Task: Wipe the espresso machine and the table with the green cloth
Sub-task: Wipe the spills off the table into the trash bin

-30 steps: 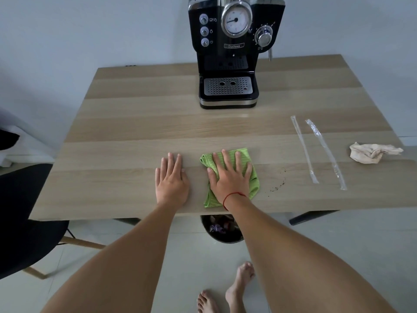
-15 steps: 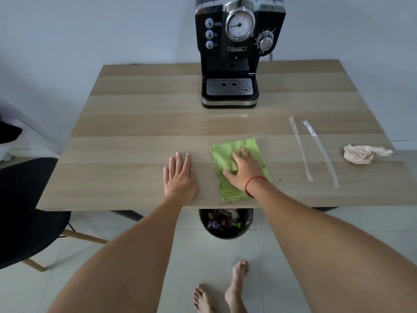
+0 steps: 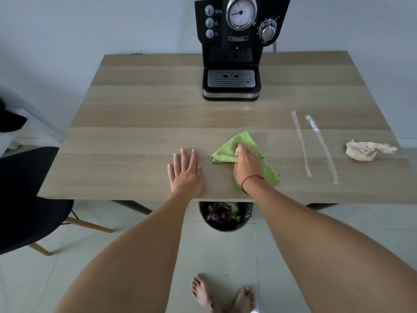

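Two hands on the pale wood-grain counter: your left hand lies flat, fingers straight; your right hand grips the bunched green ribbed cloth near the front edge. Flatten it under your palm, press evenly, and sweep right over the dark specks just beside it. The black espresso machine stands well behind.

Soft, even light; edges apparently bowed.

Colour and pattern record, table surface.
The table is pale wood grain in light and darker bands; the green cloth is lime, finely ribbed; the espresso machine is black with chrome trim; the tissue is beige.
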